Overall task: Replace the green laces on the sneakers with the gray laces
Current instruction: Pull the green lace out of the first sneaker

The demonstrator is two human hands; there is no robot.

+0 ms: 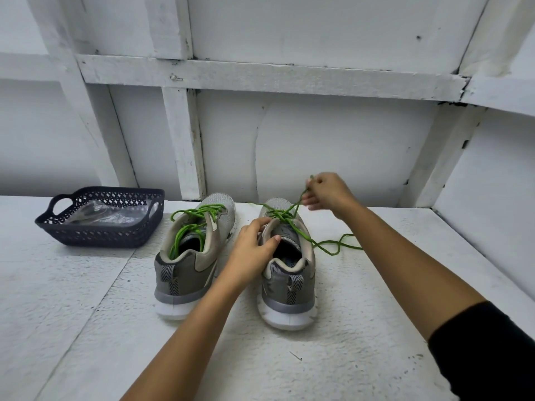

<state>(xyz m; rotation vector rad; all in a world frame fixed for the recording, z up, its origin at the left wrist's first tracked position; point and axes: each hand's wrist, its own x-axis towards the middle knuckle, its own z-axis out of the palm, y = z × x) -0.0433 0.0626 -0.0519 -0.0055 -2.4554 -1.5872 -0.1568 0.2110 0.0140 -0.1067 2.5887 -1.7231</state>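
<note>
The green lace (324,246) of the right sneaker (289,285) is a thin round cord, light and limp. It should slide through the eyelets when drawn along its own line, but it is likely to snag where the crossings bunch over the tongue. It is best taken close to the eyelet it leaves, in a fingertip pinch, one crossing at a time. The shoe looks light enough to lift or skid on the bench (86,328) unless it is held down. Both sneakers stand side by side there, heels toward the person and toes toward the wall. The right hand (327,192) is raised above the toe of the right sneaker, its fingertips pinching a strand that runs taut up from the crossings, while the free length trails in loose curves on the bench to the right of the shoe. The left hand (254,244) grips that same sneaker at the tongue and inner collar, thumb over the opening, steadying it. The left sneaker (188,273) has its second green lace (188,214) threaded in slack loops. Near it on the left, a dark basket (95,235) holds a clear packet (107,214); whether the gray laces are inside cannot be told
</note>
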